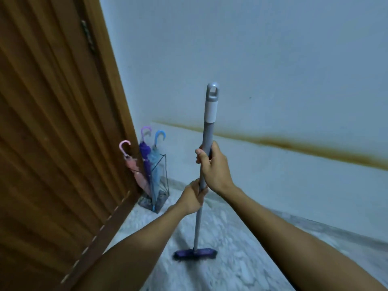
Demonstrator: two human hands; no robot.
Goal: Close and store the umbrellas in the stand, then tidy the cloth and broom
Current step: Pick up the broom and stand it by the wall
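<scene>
I hold a broom (198, 223) upright in front of me, its grey pole rising to a capped top and its purple head on the floor. My right hand (212, 164) grips the pole higher up. My left hand (194, 196) grips it just below. Three closed umbrellas stand in a black wire stand (162, 185) in the corner: a pink umbrella (136, 173), a purple umbrella (146, 156) and a light blue umbrella (155, 164), all with hooked handles up. No cloth is in view.
A brown wooden door (52, 122) fills the left side, right beside the stand. A pale wall (252, 59) with a brown stained band runs behind. The floor (231, 259) is mottled grey stone.
</scene>
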